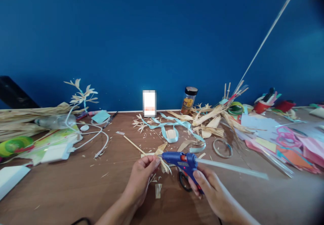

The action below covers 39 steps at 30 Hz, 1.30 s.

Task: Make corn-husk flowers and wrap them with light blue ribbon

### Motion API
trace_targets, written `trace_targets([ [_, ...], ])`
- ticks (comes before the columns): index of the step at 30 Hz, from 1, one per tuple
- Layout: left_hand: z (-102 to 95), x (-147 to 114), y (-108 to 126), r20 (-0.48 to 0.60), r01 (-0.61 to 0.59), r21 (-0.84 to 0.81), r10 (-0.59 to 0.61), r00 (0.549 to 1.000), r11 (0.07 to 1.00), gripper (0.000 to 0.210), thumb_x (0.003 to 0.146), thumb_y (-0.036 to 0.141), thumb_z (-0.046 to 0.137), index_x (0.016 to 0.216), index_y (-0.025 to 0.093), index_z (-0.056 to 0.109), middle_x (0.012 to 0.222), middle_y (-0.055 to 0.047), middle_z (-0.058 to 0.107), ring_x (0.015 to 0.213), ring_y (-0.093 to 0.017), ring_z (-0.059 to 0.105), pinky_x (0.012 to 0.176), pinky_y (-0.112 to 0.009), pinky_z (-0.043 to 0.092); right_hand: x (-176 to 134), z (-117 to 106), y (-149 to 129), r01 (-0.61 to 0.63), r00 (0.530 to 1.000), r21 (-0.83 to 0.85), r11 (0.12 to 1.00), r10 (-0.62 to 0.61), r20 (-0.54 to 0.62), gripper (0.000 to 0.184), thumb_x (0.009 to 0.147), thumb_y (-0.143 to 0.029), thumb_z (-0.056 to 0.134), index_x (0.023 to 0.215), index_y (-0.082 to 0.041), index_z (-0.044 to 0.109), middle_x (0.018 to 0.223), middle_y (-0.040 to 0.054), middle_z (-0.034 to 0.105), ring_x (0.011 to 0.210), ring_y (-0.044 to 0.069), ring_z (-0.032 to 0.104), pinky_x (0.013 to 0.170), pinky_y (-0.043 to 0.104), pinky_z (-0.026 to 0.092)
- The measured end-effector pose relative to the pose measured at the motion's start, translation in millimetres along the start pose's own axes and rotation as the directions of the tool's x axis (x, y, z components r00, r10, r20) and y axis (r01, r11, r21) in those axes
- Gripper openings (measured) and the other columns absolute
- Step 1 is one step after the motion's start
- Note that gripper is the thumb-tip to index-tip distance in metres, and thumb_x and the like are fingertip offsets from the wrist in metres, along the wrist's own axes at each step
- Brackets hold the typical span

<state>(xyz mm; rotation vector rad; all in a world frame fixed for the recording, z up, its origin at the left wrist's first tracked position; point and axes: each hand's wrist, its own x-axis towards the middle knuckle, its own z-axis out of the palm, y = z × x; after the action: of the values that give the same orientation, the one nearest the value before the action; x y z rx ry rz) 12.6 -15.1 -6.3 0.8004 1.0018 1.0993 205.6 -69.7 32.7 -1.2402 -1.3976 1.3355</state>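
My right hand [206, 184] is wrapped around the handle of a blue hot glue gun [174, 157], its nozzle pointing left. A long translucent glue stick [235, 169] sticks out of the gun's back end. Pinched in my left hand [145, 171] is a flower of dried husk strips [165, 167] on a thin wooden stick [134, 144] that slants up to the left. The nozzle meets the flower by my left fingertips; whether glue is coming out is hidden. Below the gun lie black-handled scissors [184, 181], partly covered by it.
Curly light-blue ribbon [169, 137] and dried husks [212, 123] lie beyond my hands, near a jar [189, 100]. A tape roll [222, 148] is to the right, with coloured papers and pink scissors [287, 136]. White cables [105, 140] and a plastic bottle [58, 121] are left.
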Motion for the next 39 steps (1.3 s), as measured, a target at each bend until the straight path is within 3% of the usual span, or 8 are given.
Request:
trace_targets([
  [7, 0.6, 1, 2, -0.051, 0.014, -0.046, -0.017, 0.999, 0.999, 0.018, 0.067, 0.029, 0.065, 0.063, 0.014, 0.057, 0.059, 0.002, 0.052, 0.054, -0.007, 0.044, 0.057, -0.02, 0.036, -4, -3, 5, -0.038, 0.999, 0.046, 0.998, 0.039, -0.018, 0.034, 0.086, -0.046, 0.037, 0.079, -0.014, 0.049, 0.058, -0.0024, 0.043, 0.049, 0.008, 0.038, 0.047, 0.02, 0.033],
  [11, 1.6, -1, 3, -0.075, 0.044, -0.061, -0.048, 0.996, 0.997, 0.018, 0.064, 0.029, 0.067, 0.063, 0.014, 0.057, 0.059, 0.002, 0.052, 0.054, -0.007, 0.044, 0.056, -0.019, 0.036, -3, -4, 10, -0.038, 0.998, 0.268, 0.963, 0.049, -0.033, 0.032, 0.085, -0.047, 0.039, 0.08, -0.016, 0.047, 0.06, -0.0017, 0.045, 0.05, 0.008, 0.039, 0.047, 0.021, 0.033],
  [15, 1.0, -1, 4, -0.069, 0.038, -0.081, -0.044, 0.997, 0.996, 0.017, 0.065, 0.028, 0.067, 0.062, 0.015, 0.057, 0.059, 0.002, 0.053, 0.054, -0.007, 0.044, 0.056, -0.019, 0.036, -2, -5, 4, -0.023, 1.0, 0.5, 0.866, 0.014, 0.021, 0.027, 0.083, -0.043, 0.045, 0.073, -0.018, 0.045, 0.058, -0.0032, 0.042, 0.049, 0.007, 0.037, 0.046, 0.021, 0.03],
  [19, 0.9, -1, 4, -0.046, 0.016, -0.081, -0.02, 0.999, 0.997, 0.017, 0.067, 0.028, 0.065, 0.061, 0.015, 0.056, 0.056, 0.002, 0.051, 0.053, -0.007, 0.044, 0.056, -0.019, 0.036, -6, -7, -9, -0.061, 0.997, 0.598, 0.799, 0.019, 0.075, 0.022, 0.086, -0.038, 0.043, 0.077, -0.019, 0.048, 0.061, -0.0025, 0.041, 0.052, 0.008, 0.038, 0.05, 0.022, 0.031],
  [23, 1.5, 0, 4, -0.054, 0.011, -0.074, -0.015, 0.998, 0.997, 0.017, 0.066, 0.028, 0.066, 0.061, 0.014, 0.057, 0.054, 0.002, 0.051, 0.05, -0.007, 0.042, 0.054, -0.019, 0.035, -8, -13, -14, -0.096, 0.986, 0.506, 0.857, 0.014, 0.164, 0.021, 0.085, -0.036, 0.045, 0.096, -0.018, 0.049, 0.071, 0.0015, 0.048, 0.064, 0.012, 0.044, 0.06, 0.026, 0.035],
  [27, 2.0, -1, 4, -0.07, 0.013, -0.049, -0.017, 0.997, 0.999, 0.017, 0.065, 0.029, 0.066, 0.062, 0.014, 0.059, 0.055, 0.003, 0.052, 0.05, -0.007, 0.042, 0.055, -0.02, 0.035, -6, -13, -9, -0.103, 0.986, 0.383, 0.918, 0.044, 0.16, 0.03, 0.087, -0.038, 0.038, 0.103, -0.014, 0.049, 0.064, -0.001, 0.043, 0.057, 0.01, 0.041, 0.058, 0.026, 0.034],
  [32, 2.9, -2, 4, -0.038, -0.001, -0.034, -0.001, 0.999, 0.999, 0.017, 0.065, 0.03, 0.066, 0.062, 0.014, 0.059, 0.057, 0.003, 0.052, 0.052, -0.008, 0.042, 0.054, -0.02, 0.034, 0, -6, -5, -0.073, 0.992, 0.192, 0.979, 0.051, 0.118, 0.042, 0.085, -0.047, 0.037, 0.103, -0.012, 0.048, 0.062, -0.0009, 0.046, 0.052, 0.01, 0.042, 0.053, 0.025, 0.035],
  [39, 3.2, -2, 4, -0.003, 0.014, -0.03, -0.014, 1.0, 0.999, 0.016, 0.067, 0.028, 0.065, 0.064, 0.014, 0.058, 0.058, 0.002, 0.052, 0.054, -0.008, 0.042, 0.055, -0.02, 0.033, 4, -6, -11, -0.087, 0.984, 0.104, 0.991, 0.069, 0.165, 0.047, 0.082, -0.056, 0.034, 0.098, -0.014, 0.048, 0.058, -0.0028, 0.048, 0.041, 0.006, 0.041, 0.045, 0.021, 0.034],
])
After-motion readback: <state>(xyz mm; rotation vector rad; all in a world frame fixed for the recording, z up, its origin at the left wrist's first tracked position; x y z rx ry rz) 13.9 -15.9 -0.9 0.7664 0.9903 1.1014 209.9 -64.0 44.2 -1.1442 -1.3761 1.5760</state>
